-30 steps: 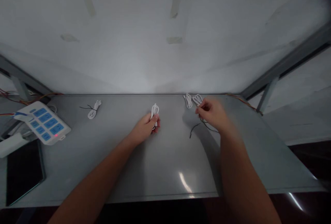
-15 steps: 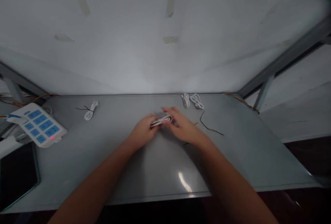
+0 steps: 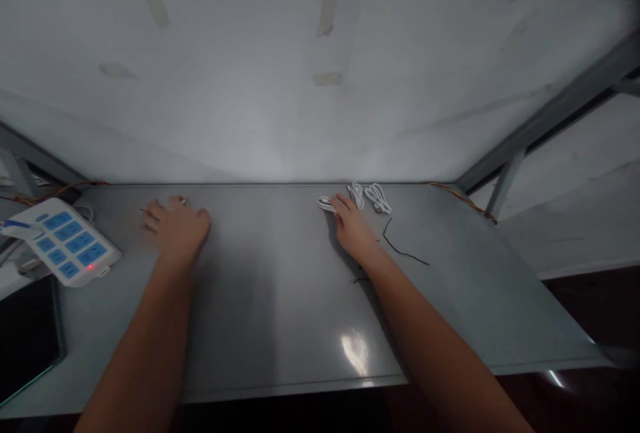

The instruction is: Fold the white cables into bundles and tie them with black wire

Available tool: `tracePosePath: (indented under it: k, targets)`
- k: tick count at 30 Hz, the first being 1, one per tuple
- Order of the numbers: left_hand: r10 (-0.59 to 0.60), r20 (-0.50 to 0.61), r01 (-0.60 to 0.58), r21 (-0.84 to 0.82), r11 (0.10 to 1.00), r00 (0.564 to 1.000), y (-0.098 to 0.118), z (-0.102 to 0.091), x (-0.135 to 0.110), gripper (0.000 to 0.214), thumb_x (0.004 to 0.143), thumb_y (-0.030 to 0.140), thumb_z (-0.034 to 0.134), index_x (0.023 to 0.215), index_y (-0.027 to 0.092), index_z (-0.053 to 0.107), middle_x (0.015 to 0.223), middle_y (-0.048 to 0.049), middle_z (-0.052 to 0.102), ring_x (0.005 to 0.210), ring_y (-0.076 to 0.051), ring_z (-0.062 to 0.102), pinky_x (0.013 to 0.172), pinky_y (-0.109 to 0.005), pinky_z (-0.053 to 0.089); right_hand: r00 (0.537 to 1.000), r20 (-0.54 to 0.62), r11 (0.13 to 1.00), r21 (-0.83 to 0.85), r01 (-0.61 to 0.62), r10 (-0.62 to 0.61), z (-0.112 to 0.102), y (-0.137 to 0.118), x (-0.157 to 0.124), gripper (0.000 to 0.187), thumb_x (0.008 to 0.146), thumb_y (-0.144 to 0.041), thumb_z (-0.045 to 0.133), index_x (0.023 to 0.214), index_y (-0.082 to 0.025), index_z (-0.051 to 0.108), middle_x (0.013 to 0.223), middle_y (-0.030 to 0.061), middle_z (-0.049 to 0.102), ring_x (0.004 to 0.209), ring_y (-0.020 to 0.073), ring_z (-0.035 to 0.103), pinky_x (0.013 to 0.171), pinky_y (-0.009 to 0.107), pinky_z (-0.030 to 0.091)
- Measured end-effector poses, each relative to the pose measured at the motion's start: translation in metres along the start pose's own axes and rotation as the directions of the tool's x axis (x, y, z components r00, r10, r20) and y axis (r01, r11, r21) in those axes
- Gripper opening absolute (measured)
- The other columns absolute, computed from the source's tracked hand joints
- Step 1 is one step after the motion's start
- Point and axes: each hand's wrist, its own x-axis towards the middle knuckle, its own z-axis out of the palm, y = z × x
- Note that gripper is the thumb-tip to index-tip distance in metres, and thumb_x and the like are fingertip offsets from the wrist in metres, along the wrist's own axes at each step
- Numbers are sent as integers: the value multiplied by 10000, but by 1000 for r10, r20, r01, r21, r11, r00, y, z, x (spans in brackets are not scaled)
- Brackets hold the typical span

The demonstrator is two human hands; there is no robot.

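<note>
My right hand [image 3: 354, 228] has its fingers closed on a coiled white cable [image 3: 325, 204] near the back edge of the table. Just right of those fingers lie two more coiled white cables, one close by [image 3: 357, 194] and one farther right [image 3: 379, 198]. On the left side, my left hand [image 3: 177, 225] is spread palm down, slightly blurred. It covers a tied white cable [image 3: 183, 202], of which only a small white tip shows. A black tie [image 3: 403, 250] lies to the right of my right forearm, and another short black piece [image 3: 360, 280] is partly behind it.
A white power strip [image 3: 75, 243] with blue sockets and a lit red light stands at the left. In front of it is a dark flat device [image 3: 27, 340]. A wall [image 3: 260, 86] closes off the back of the grey table [image 3: 280, 326]; metal frame bars flank both sides.
My hands have parted. The right hand carried the white cable back towards the other two cables, while the left hand let go of it and moved left over the tied cable.
</note>
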Motion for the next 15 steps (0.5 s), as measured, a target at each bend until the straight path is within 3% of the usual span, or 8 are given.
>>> tracePosePath:
  k: [2, 4, 8, 11, 13, 15]
  targets:
    - [-104, 49, 102, 35, 994, 993, -17, -1, 10, 466, 902, 303, 580, 1297, 63, 526, 1489, -324, 445, 1393, -529, 421, 1048, -677, 395, 997, -31, 996, -51, -68, 67, 3, 7, 1, 546, 907, -59, 464, 1410, -179, 636, 1539, 196, 537, 1400, 347, 550, 1161, 567, 453]
    - [-117, 62, 112, 74, 991, 991, -26, -1, 17, 379, 920, 277, 545, 1229, 57, 551, 1413, -339, 509, 1355, -515, 477, 1022, -647, 431, 992, -66, 989, -93, -117, 111, 4, 8, 1, 557, 891, -55, 476, 1418, -159, 622, 1540, 214, 529, 1422, 369, 525, 1168, 586, 439]
    - [31, 87, -37, 69, 997, 996, -17, 1, 19, 238, 899, 173, 518, 1112, 87, 583, 1255, -297, 617, 1236, -436, 599, 1007, -564, 476, 991, -100, 986, -131, -106, 94, -2, -4, -2, 553, 870, -79, 527, 1415, -127, 605, 1541, 226, 522, 1458, 375, 476, 1200, 580, 403]
    - [181, 169, -159, -136, 978, 969, 9, 6, 4, 201, 889, 180, 540, 1081, 129, 572, 1153, -216, 650, 1119, -361, 649, 965, -491, 507, 993, -115, 996, -82, -18, 9, -9, -24, -5, 494, 882, -131, 551, 1367, -183, 629, 1442, 189, 614, 1360, 357, 562, 1156, 583, 449]
    - [342, 197, -261, -349, 900, 919, 32, 10, -18, 221, 877, 183, 558, 1097, 159, 564, 1124, -159, 658, 1063, -311, 659, 946, -455, 516, 991, -109, 997, -31, 77, -80, -12, -40, -9, 429, 908, -172, 551, 1326, -195, 645, 1378, 176, 656, 1306, 339, 594, 1144, 571, 460]
    - [543, 212, -354, -561, 748, 812, 54, 15, -46, 268, 866, 192, 584, 1134, 186, 565, 1127, -110, 662, 1020, -259, 660, 943, -420, 521, 980, -99, 984, 25, 178, -175, -15, -54, -13, 385, 921, -207, 573, 1297, -204, 658, 1387, 160, 654, 1329, 323, 570, 1162, 551, 443]
